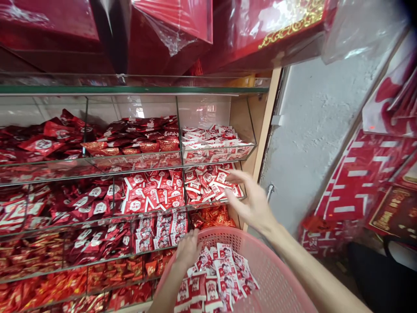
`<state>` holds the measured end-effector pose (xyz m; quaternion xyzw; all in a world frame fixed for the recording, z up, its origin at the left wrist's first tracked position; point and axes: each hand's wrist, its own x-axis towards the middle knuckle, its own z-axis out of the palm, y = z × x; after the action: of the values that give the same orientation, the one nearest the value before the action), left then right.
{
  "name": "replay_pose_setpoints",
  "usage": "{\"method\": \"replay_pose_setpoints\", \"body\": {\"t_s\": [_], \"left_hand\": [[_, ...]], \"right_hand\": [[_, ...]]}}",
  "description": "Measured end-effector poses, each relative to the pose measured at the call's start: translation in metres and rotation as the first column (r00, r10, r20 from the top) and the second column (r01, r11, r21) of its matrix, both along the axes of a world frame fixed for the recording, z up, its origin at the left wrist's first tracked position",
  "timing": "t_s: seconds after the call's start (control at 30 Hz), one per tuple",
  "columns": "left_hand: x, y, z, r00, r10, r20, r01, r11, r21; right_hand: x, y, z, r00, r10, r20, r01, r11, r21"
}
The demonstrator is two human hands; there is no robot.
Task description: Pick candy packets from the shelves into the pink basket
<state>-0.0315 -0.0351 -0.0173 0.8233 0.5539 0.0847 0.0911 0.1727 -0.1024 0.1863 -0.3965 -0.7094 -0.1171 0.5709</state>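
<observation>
A pink perforated plastic basket (276, 265) is in front of me at the bottom, holding a heap of red and white candy packets (226, 274). My left hand (188, 250) is at the basket's left rim, its fingers curled over the edge. Above the basket, my right hand (249, 200) is raised with thumb and fingers apart and nothing visible between them; it is slightly blurred. Just beyond its fingertips lies a shelf compartment of red and white packets (208, 184). Higher up, another compartment contains similar whiter packets (218, 141).
Glass-fronted shelves (130, 163) full of red sweet packets run to the left. Large red boxes (169, 39) in clear plastic hang over the top. At right are a grey wall (309, 113) and red decorations (348, 182).
</observation>
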Motion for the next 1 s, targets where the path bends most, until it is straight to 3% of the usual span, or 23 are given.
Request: {"method": "replay_pose_setpoints", "body": {"t_s": [0.1, 0.2, 0.37, 0.57, 0.67, 0.8, 0.9, 1.0], "left_hand": [[0.0, -0.002, 0.002, 1.0, 0.017, -0.007, -0.017, 1.0, -0.011], [0.0, -0.003, 0.002, 1.0, 0.02, -0.006, -0.02, 1.0, -0.009], [-0.001, -0.003, -0.001, 1.0, 0.008, 0.012, -0.009, 1.0, 0.012], [0.0, -0.005, 0.003, 1.0, 0.007, 0.002, -0.007, 1.0, 0.016], [0.001, -0.006, 0.005, 1.0, 0.013, -0.001, -0.013, 1.0, -0.006], [0.001, -0.005, 0.002, 1.0, 0.014, 0.004, -0.014, 1.0, 0.006], [0.001, -0.004, -0.001, 1.0, 0.009, -0.014, -0.009, 1.0, 0.014], [0.001, -0.003, 0.0, 0.999, -0.011, -0.031, 0.012, 0.999, 0.03]], "right_hand": [[-0.024, 0.037, -0.014, 0.982, 0.03, 0.185, 0.007, 0.98, -0.197], [-0.045, 0.065, -0.028, 0.97, -0.004, 0.243, 0.082, 0.946, -0.314], [-0.06, 0.079, -0.036, 0.937, -0.033, 0.349, 0.149, 0.939, -0.31], [-0.059, 0.083, -0.042, 0.955, -0.02, 0.295, 0.118, 0.941, -0.317], [-0.055, 0.085, -0.041, 0.983, -0.012, 0.184, 0.063, 0.96, -0.272], [-0.047, 0.088, -0.036, 0.993, -0.01, -0.12, -0.012, 0.983, -0.181], [-0.041, 0.076, -0.034, 0.928, 0.025, -0.373, -0.112, 0.97, -0.214], [-0.037, 0.045, -0.039, 0.828, 0.098, -0.552, -0.287, 0.92, -0.268]]}}
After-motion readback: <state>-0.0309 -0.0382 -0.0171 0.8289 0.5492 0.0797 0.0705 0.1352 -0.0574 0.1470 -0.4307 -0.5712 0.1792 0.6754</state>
